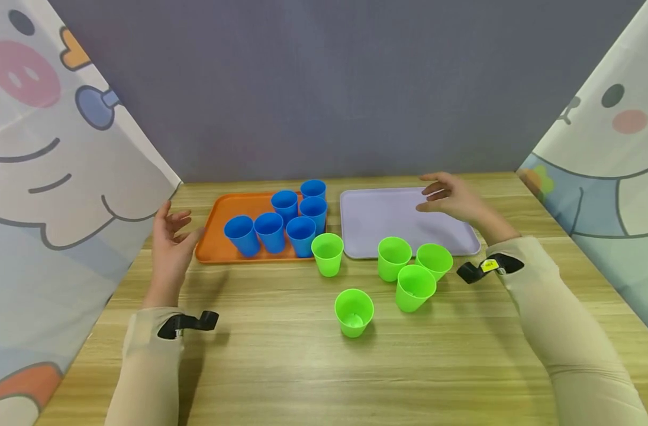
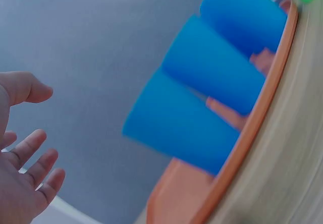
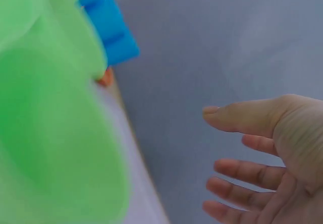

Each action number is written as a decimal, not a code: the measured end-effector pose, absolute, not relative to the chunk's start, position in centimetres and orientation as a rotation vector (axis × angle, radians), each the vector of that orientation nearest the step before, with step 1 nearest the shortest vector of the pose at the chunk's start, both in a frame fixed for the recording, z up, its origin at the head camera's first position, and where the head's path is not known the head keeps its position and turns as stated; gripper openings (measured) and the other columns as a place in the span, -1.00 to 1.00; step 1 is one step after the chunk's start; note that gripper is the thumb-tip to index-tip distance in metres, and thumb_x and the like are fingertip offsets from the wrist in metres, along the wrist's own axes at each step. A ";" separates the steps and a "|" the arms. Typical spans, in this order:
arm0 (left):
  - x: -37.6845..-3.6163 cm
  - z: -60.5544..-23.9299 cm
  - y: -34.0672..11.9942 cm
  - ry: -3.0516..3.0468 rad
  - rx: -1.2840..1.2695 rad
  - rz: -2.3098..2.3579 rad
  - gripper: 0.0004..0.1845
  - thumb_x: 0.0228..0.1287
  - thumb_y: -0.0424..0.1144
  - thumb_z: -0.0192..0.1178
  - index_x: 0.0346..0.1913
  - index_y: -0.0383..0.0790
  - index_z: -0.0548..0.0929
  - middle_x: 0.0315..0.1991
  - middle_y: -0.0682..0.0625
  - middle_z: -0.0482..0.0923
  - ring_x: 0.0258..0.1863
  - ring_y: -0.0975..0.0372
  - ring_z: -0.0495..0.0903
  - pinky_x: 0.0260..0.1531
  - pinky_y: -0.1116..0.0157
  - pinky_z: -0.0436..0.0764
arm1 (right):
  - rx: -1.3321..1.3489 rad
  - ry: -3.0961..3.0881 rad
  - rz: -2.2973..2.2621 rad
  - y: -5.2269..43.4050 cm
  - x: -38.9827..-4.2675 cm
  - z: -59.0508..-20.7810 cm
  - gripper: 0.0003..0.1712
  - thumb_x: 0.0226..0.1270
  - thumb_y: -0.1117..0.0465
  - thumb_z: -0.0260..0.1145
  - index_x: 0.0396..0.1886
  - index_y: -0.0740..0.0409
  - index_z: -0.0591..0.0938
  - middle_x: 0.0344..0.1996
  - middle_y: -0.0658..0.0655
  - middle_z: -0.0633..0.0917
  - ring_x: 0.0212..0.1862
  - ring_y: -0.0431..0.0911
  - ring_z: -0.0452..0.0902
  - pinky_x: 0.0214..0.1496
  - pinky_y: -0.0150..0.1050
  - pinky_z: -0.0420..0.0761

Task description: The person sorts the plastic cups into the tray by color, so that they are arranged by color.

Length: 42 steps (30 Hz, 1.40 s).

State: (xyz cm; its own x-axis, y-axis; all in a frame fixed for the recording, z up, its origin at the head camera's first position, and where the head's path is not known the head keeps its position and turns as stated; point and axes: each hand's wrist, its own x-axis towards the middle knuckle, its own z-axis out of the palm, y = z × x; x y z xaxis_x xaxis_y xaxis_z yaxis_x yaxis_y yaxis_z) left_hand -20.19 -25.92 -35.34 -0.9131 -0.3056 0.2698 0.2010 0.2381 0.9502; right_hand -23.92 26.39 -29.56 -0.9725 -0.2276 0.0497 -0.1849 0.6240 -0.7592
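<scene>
My left hand (image 1: pixel 171 251) is raised just left of the orange tray (image 1: pixel 233 206), fingers relaxed and holding nothing. Several blue cups (image 1: pixel 270 234) stand upright on that tray, grouped toward its right half; the left wrist view shows three blue cups (image 2: pixel 181 123) in a row along the rim. Over the right part of the pale purple tray (image 1: pixel 379 216) hovers my right hand (image 1: pixel 454 204), its thumb and fingers spread apart around empty air. Several green cups (image 1: pixel 354 313) stand in front of the trays, and the right wrist view has one green cup (image 3: pixel 60 133) large and close.
The trays lie side by side at the back of the wood-grain table (image 1: pixel 260 367), before a grey fabric backdrop (image 1: pixel 302 89). Cartoon-printed panels (image 1: pixel 89 177) flank the table on both sides. One green cup (image 1: pixel 328 255) stands near the gap between the trays.
</scene>
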 end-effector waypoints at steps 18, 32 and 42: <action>-17.6 -35.0 -18.8 -2.125 -0.467 -1.904 -0.12 0.21 -0.67 0.17 0.53 -0.28 0.04 0.13 -0.16 0.43 0.03 0.24 0.53 -0.01 0.39 0.50 | -0.066 2.692 -1.451 35.7 -21.3 -38.6 0.10 0.25 0.26 0.44 0.56 0.40 -0.07 0.42 0.58 0.14 0.40 0.50 0.03 0.37 0.32 0.15; -16.9 -38.1 -14.5 -2.325 -0.751 -1.858 -0.11 0.14 -0.69 0.25 0.49 -0.48 0.04 0.22 -0.45 0.40 0.18 -0.30 0.44 0.13 -0.23 0.43 | -0.208 2.385 -1.897 37.8 -19.7 -41.8 0.11 0.16 0.60 0.31 0.55 0.44 -0.17 0.52 0.48 -0.06 0.53 -0.01 0.00 0.42 -0.43 0.16; -16.7 -39.3 -12.2 -2.379 -0.702 -1.861 -0.18 0.15 -0.63 0.31 0.44 -0.52 0.14 0.22 -0.43 0.42 0.18 -0.25 0.47 0.17 -0.17 0.45 | -0.329 2.231 -2.071 38.5 -20.0 -42.4 0.10 0.02 0.74 0.25 0.52 0.51 -0.10 0.49 0.25 0.18 0.27 -0.43 0.31 0.39 -0.46 0.19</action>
